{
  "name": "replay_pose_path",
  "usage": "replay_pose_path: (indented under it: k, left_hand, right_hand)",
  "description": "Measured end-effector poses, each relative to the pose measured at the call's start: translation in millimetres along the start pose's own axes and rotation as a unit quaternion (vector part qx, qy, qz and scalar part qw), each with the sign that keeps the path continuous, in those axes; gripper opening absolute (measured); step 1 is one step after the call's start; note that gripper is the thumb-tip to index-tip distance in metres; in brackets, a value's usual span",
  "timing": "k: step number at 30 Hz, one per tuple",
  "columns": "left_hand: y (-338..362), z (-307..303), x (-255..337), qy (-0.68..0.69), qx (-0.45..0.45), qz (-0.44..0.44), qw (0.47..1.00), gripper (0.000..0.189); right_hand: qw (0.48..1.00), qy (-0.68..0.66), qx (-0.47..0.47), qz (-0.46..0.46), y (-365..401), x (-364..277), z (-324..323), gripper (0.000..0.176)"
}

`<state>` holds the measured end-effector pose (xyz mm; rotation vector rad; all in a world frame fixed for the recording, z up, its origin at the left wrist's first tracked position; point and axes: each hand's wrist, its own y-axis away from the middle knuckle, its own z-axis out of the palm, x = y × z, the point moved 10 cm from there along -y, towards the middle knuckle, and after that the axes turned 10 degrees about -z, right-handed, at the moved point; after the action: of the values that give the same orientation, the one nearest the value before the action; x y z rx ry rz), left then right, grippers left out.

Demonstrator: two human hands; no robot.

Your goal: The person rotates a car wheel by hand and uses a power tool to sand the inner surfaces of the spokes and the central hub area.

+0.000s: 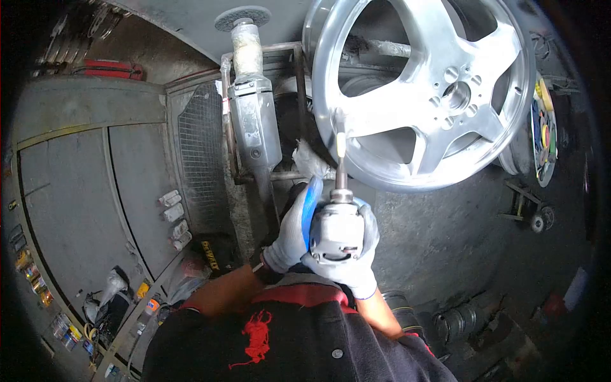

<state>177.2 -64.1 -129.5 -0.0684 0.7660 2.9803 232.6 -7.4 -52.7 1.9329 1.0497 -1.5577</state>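
Both my hands wear pale knit gloves with blue on them and close around a die grinder (337,235), which points away from me. My left hand (291,232) grips its left side, with blue-coated fingers reaching up along the body. Wrapped round the right side and underneath is my right hand (358,267). A slim shaft runs from the grinder's collar to a light-coloured tip (341,143), which overlaps the rim edge of a bare silver alloy wheel (375,116). The wheel has broad spokes and several bolt holes around its hub.
Left of the wheel, a larger grey power tool (256,121) with a round disc (242,19) rests by a metal frame (299,83). A grey cabinet (70,165) stands at left. Small wheels on a stand (538,221) and cylindrical parts (455,321) lie to the right.
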Motion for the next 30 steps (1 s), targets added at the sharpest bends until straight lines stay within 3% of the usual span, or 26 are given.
replay_pose_path:
  k: [4, 6, 7, 8, 10, 11, 12, 14, 16, 17, 18, 19, 20, 21, 23, 24, 25, 26, 27, 28, 30]
  left_hand:
    - [4, 38, -11, 0.055, -0.100, -0.057, 0.992, 0.068]
    - [-7, 26, -11, 0.150, -0.072, -0.058, 0.984, 0.077]
    - [-13, -1, -4, 0.056, 0.044, -0.022, 0.997, 0.076]
    - [-23, -14, 2, -0.027, 0.074, 0.009, 0.997, 0.073]
    - [-28, -3, 12, -0.014, 0.084, 0.020, 0.996, 0.070]
    - [-36, -6, 10, -0.011, 0.082, 0.021, 0.996, 0.070]
    - [-41, -8, 17, -0.021, 0.097, 0.064, 0.993, 0.062]
    - [-39, -7, 22, -0.028, 0.112, 0.109, 0.987, 0.055]
    - [-23, 34, 23, 0.005, 0.080, 0.071, 0.994, 0.066]
    - [-26, 19, 10, 0.043, 0.006, 0.020, 0.999, 0.068]
    - [-28, -9, -2, 0.044, 0.006, 0.021, 0.999, 0.068]
    - [-27, -47, -11, 0.023, 0.081, 0.047, 0.995, 0.072]
    - [-21, -71, -13, 0.001, 0.155, 0.072, 0.985, 0.076]
    - [-9, -13, -17, 0.071, 0.054, -0.015, 0.996, 0.084]
    - [0, 3, -18, 0.039, 0.002, -0.046, 0.998, 0.087]
    - [2, 13, -18, 0.036, -0.039, -0.055, 0.997, 0.087]
    - [1, 15, -15, 0.036, -0.039, -0.056, 0.997, 0.087]
    - [-2, 21, -10, 0.047, -0.065, -0.050, 0.996, 0.074]
    - [-3, 27, -7, 0.058, -0.090, -0.044, 0.993, 0.061]
    - [-12, -6, 0, -0.004, 0.076, 0.021, 0.997, 0.057]
    - [-21, 3, 10, 0.035, 0.065, 0.036, 0.997, 0.053]
  right_hand:
    - [1.000, -0.023, -0.014, -0.002, 2, -1, 2, 0.097]
    - [0.999, -0.014, -0.006, -0.043, 11, 13, 1, 0.106]
    - [1.000, -0.023, 0.020, -0.005, 10, 23, 3, 0.110]
    - [0.999, -0.003, 0.026, -0.023, 2, 18, -8, 0.114]
    - [0.992, 0.093, 0.057, -0.057, -6, 9, -18, 0.111]
    - [0.998, 0.031, 0.014, -0.048, -15, 9, -14, 0.132]
    - [0.998, 0.033, 0.012, -0.049, -23, 2, -14, 0.132]
    - [0.994, -0.037, 0.093, -0.034, -31, -3, -27, 0.103]
    - [0.997, -0.037, 0.065, -0.036, -21, 1, -23, 0.103]
    - [0.998, -0.040, 0.047, -0.004, -6, 9, -18, 0.118]
    - [0.998, -0.043, 0.029, 0.028, 2, 16, -13, 0.133]
    - [0.999, 0.000, -0.001, -0.045, -1, -1, -7, 0.131]
    - [0.999, -0.038, 0.028, 0.002, 13, 11, -6, 0.117]
    - [0.999, -0.032, 0.006, 0.035, 8, 4, -3, 0.107]
    - [0.997, 0.004, 0.006, 0.072, 14, 9, 1, 0.085]
    - [0.997, 0.004, 0.007, 0.073, 21, 18, 2, 0.085]
    - [0.992, -0.035, -0.005, 0.118, 30, 35, 4, 0.097]
    - [0.984, -0.074, -0.018, 0.162, 38, 46, 7, 0.109]
    - [1.000, 0.006, -0.004, -0.025, 5, -1, -5, 0.109]
    - [0.998, 0.035, 0.013, -0.041, 4, -2, -9, 0.111]
    - [0.998, -0.011, 0.058, -0.021, -6, 5, -16, 0.112]
